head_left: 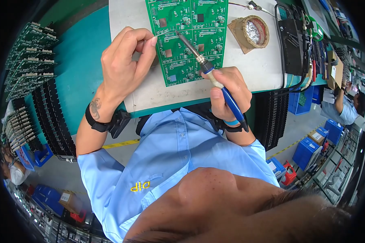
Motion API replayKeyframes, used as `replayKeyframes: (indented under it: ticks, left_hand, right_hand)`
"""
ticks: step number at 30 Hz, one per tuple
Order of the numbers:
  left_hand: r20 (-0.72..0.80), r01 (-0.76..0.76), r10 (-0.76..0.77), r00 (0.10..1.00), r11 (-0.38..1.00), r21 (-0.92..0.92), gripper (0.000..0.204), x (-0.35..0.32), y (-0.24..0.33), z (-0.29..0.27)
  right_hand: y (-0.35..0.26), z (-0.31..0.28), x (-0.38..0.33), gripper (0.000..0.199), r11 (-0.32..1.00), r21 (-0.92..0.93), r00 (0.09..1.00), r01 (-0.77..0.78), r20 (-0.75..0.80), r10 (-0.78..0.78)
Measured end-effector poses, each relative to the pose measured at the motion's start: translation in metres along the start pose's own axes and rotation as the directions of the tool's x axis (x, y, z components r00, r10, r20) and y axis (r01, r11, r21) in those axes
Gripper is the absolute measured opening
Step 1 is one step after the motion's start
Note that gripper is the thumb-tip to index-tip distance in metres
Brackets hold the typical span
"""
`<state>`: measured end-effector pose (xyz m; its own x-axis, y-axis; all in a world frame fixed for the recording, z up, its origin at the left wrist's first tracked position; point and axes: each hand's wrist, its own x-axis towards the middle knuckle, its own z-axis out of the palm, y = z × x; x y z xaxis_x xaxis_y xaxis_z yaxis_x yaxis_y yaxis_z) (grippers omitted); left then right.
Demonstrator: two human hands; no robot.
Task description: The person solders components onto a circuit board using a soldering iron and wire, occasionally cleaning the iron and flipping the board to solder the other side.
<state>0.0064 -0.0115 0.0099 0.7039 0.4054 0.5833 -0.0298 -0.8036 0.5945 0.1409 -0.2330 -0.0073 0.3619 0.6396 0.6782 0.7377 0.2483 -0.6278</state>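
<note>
Evidently the left hand (125,65) has thumb and index fingertip pinched together at the left edge of a green circuit board panel (175,45), gripping what looks like a thin wire (166,32) that runs over the panel's upper half. The right hand (236,91) grasps a soldering iron (207,67) by its blue and pale handle, fingers closed around it, the shaft slanting up and to the left. Its tip is close to the wire's far end – whether they touch is too small to tell. The panel lies flat on a white mat (150,97) over a teal tabletop (83,44), directly between the two hands. Just beside it, on the right, a round container (240,35) with silvery contents stands on a square brown base (247,50); farther right is a black box (293,48) among cables. Well to the left, more green boards (32,60) stand in a stack – tilted, one behind another.
</note>
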Motion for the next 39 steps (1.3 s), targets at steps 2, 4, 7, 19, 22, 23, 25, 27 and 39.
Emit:
replayKeyframes:
  ticks: [2, 4, 7, 19, 22, 23, 25, 27, 39]
  left_hand:
    - [-0.014, -0.026, 0.026, 1.0, 1.0, 0.009, 0.014, 0.001, 0.0, 0.001]
    - [-0.018, -0.03, 0.03, 0.999, 1.0, 0.007, 0.014, 0.001, 0.001, 0.002]
    - [-0.027, -0.038, 0.038, 0.999, 0.999, 0.001, 0.014, 0.001, 0.002, 0.004]
    - [-0.019, -0.019, 0.019, 1.0, 1.0, -0.003, 0.014, 0.002, 0.001, 0.005]
    - [-0.013, -0.015, 0.015, 1.0, 1.0, 0.002, 0.014, 0.001, 0.001, 0.005]
    - [-0.013, -0.015, 0.015, 1.0, 1.0, 0.001, 0.014, 0.002, 0.001, 0.005]
    - [-0.002, -0.039, 0.039, 0.999, 0.999, 0.015, 0.015, 0.003, 0.001, 0.005]
    - [0.003, -0.053, 0.053, 0.999, 0.998, 0.022, 0.015, 0.003, 0.002, 0.005]
    - [-0.045, 0.122, -0.123, 0.991, 0.992, -0.028, 0.014, -0.006, 0.003, 0.003]
  right_hand:
    - [0.0, 0.0, 0.0, 0.028, 1.0, -0.002, 1.0, 0.0, -0.008, 0.0]
    - [0.001, 0.0, 0.001, 0.028, 1.0, -0.003, 1.0, 0.001, -0.001, -0.001]
    - [0.001, 0.001, 0.001, 0.028, 1.0, -0.003, 1.0, -0.001, 0.004, 0.001]
    - [0.003, 0.002, 0.002, 0.027, 1.0, -0.01, 1.0, 0.026, 0.005, -0.025]
    - [0.003, 0.002, 0.003, 0.027, 1.0, -0.011, 1.0, 0.028, 0.004, -0.028]
    - [0.003, 0.002, 0.003, 0.027, 1.0, -0.013, 1.0, 0.027, 0.005, -0.027]
    - [0.002, 0.002, 0.003, 0.027, 1.0, -0.016, 1.0, 0.025, 0.009, -0.025]
    - [0.002, 0.001, 0.003, 0.027, 0.999, -0.018, 1.0, 0.027, 0.01, -0.027]
    - [0.011, -0.033, -0.024, 0.029, 0.991, -0.12, 0.984, -0.06, -0.174, 0.039]
